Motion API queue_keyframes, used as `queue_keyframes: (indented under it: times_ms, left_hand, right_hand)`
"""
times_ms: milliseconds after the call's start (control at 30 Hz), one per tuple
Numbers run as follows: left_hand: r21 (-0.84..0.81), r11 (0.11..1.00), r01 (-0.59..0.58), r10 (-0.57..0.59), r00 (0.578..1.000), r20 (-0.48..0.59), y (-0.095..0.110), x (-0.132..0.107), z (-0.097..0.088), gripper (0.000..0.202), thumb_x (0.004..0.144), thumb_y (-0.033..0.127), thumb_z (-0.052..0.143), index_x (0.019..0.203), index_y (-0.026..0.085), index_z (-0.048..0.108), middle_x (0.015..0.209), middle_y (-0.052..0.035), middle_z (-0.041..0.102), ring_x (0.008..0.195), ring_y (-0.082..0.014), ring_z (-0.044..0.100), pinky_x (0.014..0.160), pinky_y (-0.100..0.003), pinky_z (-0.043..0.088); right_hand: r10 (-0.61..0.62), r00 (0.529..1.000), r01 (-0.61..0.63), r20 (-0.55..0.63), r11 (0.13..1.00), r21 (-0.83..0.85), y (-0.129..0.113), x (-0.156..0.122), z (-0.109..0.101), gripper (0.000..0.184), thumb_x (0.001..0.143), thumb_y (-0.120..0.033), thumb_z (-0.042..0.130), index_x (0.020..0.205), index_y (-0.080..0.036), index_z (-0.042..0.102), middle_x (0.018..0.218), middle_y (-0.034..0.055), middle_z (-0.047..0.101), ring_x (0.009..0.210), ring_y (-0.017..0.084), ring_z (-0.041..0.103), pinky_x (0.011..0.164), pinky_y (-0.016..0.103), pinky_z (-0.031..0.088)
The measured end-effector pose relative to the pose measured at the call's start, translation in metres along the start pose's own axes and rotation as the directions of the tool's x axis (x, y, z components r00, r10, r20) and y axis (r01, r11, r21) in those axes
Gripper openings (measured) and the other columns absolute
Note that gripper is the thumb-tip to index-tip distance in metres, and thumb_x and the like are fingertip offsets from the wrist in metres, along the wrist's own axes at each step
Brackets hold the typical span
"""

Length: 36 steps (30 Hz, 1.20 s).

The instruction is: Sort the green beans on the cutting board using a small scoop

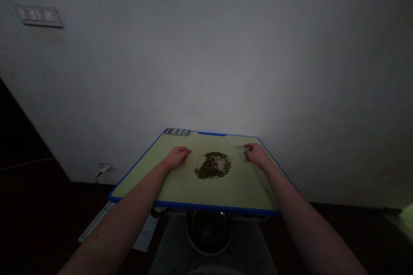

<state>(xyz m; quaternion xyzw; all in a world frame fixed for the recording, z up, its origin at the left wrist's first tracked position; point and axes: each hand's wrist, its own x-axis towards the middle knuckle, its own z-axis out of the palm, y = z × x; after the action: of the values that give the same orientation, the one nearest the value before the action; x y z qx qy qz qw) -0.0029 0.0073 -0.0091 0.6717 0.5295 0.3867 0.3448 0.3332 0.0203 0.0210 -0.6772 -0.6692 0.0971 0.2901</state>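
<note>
A loose pile of small green beans or seeds [206, 169] lies on the pale yellow-green tabletop [193, 191], with a whitish patch of grains [221, 164] on its right side. My left hand [177, 157] rests on the table left of the pile, its fingers curled in and nothing showing in them. Right of the pile, my right hand [257, 154] grips a see-through container [239, 151], tilted near the tabletop. The container's outline is faint, and I cannot make out anything inside it.
A phone [177, 131] lies at the table's far left corner, close to the wall [206, 73]. Below the near edge, a metal bowl [209, 234] sits between my legs. A plug [105, 169] is in the wall socket at left; a few stray bits lie right of the pile.
</note>
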Motion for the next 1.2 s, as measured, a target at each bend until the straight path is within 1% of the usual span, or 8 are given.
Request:
queue_keyframes:
  times_ms: [100,200,433,567,733,967,1133,1200]
  left_hand:
    - [0.014,1.000,-0.006,0.006,1.000,-0.002,-0.002,0.001,-0.001,0.037,0.068,0.048,0.045,0.048,0.017,0.043,0.038,0.0047,0.038,0.038,-0.0079,0.032,0.043,-0.023,0.026]
    - [0.034,0.999,-0.001,0.002,1.000,-0.018,-0.003,0.002,-0.001,0.037,0.068,0.048,0.045,0.048,0.017,0.044,0.039,0.0044,0.038,0.039,-0.0082,0.033,0.043,-0.023,0.026]
    - [0.049,0.999,0.013,-0.012,1.000,-0.014,0.000,0.000,-0.001,0.038,0.067,0.049,0.045,0.047,0.017,0.043,0.038,0.0041,0.039,0.038,-0.0087,0.034,0.043,-0.024,0.028]
    - [0.044,0.999,0.012,-0.011,1.000,-0.007,0.003,-0.001,-0.001,0.038,0.067,0.048,0.045,0.047,0.017,0.043,0.037,0.0041,0.038,0.038,-0.0085,0.033,0.042,-0.024,0.027]
    - [0.047,0.999,0.009,-0.009,1.000,-0.015,0.001,0.000,0.000,0.037,0.068,0.047,0.045,0.047,0.017,0.042,0.037,0.0044,0.037,0.037,-0.0082,0.033,0.042,-0.023,0.026]
    - [0.052,0.999,-0.003,0.004,1.000,-0.006,-0.001,0.001,-0.001,0.037,0.069,0.047,0.044,0.047,0.017,0.044,0.038,0.0039,0.039,0.038,-0.0084,0.033,0.043,-0.024,0.027]
    - [0.070,0.998,-0.003,0.003,1.000,-0.003,-0.003,0.001,-0.002,0.038,0.069,0.049,0.044,0.048,0.017,0.044,0.038,0.0041,0.039,0.038,-0.0084,0.034,0.043,-0.023,0.027]
    - [0.074,0.997,-0.003,0.003,1.000,-0.001,-0.004,0.002,-0.001,0.038,0.069,0.049,0.043,0.048,0.017,0.044,0.038,0.0044,0.039,0.038,-0.0083,0.034,0.043,-0.023,0.027]
  right_hand:
    - [-0.003,0.999,0.002,0.035,1.000,0.007,-0.003,-0.001,0.002,0.040,0.063,-0.014,0.049,0.102,-0.011,0.059,0.062,0.0038,0.064,0.056,0.012,0.057,0.056,0.021,0.040]
    - [-0.023,0.998,0.023,0.065,1.000,0.015,-0.006,-0.011,-0.001,0.041,0.063,-0.015,0.050,0.103,-0.012,0.059,0.063,0.0035,0.064,0.055,0.011,0.056,0.055,0.021,0.039]
    - [-0.117,0.986,0.118,0.121,0.993,-0.003,0.004,-0.055,-0.018,0.037,0.064,-0.015,0.047,0.099,-0.017,0.062,0.069,0.0025,0.065,0.058,0.011,0.056,0.057,0.021,0.038]
    - [-0.132,0.984,0.143,0.122,0.986,-0.089,0.008,-0.073,-0.024,0.037,0.063,-0.015,0.046,0.096,-0.018,0.064,0.071,0.0027,0.065,0.059,0.012,0.055,0.057,0.021,0.037]
    - [-0.153,0.980,0.171,0.129,0.974,-0.148,-0.001,-0.077,-0.014,0.035,0.063,-0.014,0.047,0.093,-0.018,0.065,0.073,0.0038,0.065,0.063,0.013,0.056,0.059,0.021,0.037]
    - [-0.193,0.962,0.215,0.195,0.972,-0.098,-0.019,-0.081,0.001,0.039,0.060,-0.011,0.046,0.094,-0.018,0.064,0.071,0.0027,0.065,0.062,0.012,0.055,0.057,0.020,0.036]
    - [-0.249,0.937,0.264,0.244,0.964,-0.033,-0.029,-0.083,0.001,0.036,0.061,-0.012,0.046,0.093,-0.018,0.064,0.067,0.0013,0.063,0.060,0.011,0.054,0.056,0.019,0.035]
    - [-0.285,0.931,0.295,0.230,0.956,-0.008,-0.031,-0.082,-0.002,0.035,0.064,-0.013,0.045,0.094,-0.018,0.063,0.066,0.0012,0.063,0.059,0.011,0.053,0.057,0.020,0.035]
